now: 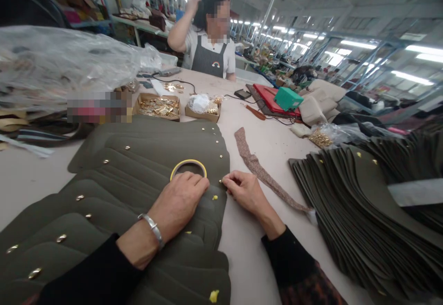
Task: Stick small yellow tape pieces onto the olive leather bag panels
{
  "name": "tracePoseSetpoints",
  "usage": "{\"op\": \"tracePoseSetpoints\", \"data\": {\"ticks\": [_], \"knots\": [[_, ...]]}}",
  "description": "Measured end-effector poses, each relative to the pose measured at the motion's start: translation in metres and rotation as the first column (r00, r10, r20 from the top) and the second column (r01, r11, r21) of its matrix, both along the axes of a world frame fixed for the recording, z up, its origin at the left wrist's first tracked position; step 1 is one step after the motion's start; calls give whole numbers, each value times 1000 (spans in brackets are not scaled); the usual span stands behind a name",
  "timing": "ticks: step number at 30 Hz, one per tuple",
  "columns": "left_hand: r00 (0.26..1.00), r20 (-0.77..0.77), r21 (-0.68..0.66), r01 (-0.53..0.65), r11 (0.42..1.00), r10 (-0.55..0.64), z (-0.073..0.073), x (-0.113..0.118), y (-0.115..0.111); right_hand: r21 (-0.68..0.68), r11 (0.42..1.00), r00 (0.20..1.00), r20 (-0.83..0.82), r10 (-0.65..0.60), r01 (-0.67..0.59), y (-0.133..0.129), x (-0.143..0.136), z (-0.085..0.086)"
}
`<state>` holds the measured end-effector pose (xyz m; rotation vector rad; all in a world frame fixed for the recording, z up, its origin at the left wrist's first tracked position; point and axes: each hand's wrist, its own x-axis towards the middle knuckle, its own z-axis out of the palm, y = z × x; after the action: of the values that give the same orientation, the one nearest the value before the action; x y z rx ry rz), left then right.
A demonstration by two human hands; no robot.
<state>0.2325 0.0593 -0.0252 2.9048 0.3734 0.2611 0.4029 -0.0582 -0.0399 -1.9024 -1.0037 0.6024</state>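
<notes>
My left hand [182,197] is closed over the near side of a roll of yellow tape [188,161], resting on dark green panels [166,143] that overlap on the table. My right hand [246,189] pinches thumb and forefinger at a small gold stud [220,181] by the panels' right edge. Between the two hands, just below, a scrap of yellow tape [215,197] sticks to a panel. Another yellow scrap [214,296] lies at the near edge. Oval gold fittings [80,198] dot the left part of the panels.
A thick stack of dark green pieces [360,212] fans out on the right. Beyond the panels stand boxes of gold hardware [159,106] and small parts [204,112]. A brown strip [258,166] crosses the table. A co-worker in an apron [211,58] is at the far side.
</notes>
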Motion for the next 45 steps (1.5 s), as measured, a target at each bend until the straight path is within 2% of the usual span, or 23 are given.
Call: {"op": "tracePoseSetpoints", "data": {"ticks": [4,9,14,16,20,23,26,28,29,31,32,34,36,40,43,45], "knots": [[1000,8,0,7,1000,-7,-4,0,0,2,996,954,290,82,-86,3,-4,4],[1000,6,-16,13,1000,-13,-6,0,1,-32,988,891,428,152,-154,5,-6,2],[999,45,-3,11,1000,-11,-6,0,2,-71,990,814,564,143,-125,7,-11,-2],[999,45,6,-2,1000,2,-7,0,2,-83,993,819,562,114,-81,9,-12,-2],[1000,10,29,-17,999,17,-7,0,1,-129,992,879,472,68,-8,14,-11,-1],[1000,3,44,-21,999,21,-7,1,0,-107,994,918,396,13,32,18,-8,-2],[1000,18,51,-25,998,24,-7,1,0,-55,996,979,192,-64,76,15,-3,-4],[999,27,58,-30,998,28,-7,1,0,0,999,990,132,-41,42,8,0,-4],[999,27,62,-31,998,30,-6,1,1,38,999,983,184,1,-8,4,1,-5],[999,24,70,-35,997,34,-6,2,1,73,983,907,404,123,-166,-3,2,-4],[999,21,71,-35,997,34,-5,2,1,49,970,841,510,181,-239,-5,2,-4],[1000,11,75,-28,997,27,-4,4,2,-49,954,732,629,260,-296,-6,1,-3],[1000,-7,90,-20,996,21,-2,6,3,-123,960,699,663,268,-252,-2,-2,-3],[999,-43,94,6,996,-2,4,9,6,-155,984,749,641,165,-84,9,-10,-3],[999,-19,-23,32,999,-33,13,11,9,-161,986,766,639,66,49,13,-16,-3],[999,11,-128,33,991,-31,19,12,12,-163,983,784,620,32,88,14,-19,-1]]}}
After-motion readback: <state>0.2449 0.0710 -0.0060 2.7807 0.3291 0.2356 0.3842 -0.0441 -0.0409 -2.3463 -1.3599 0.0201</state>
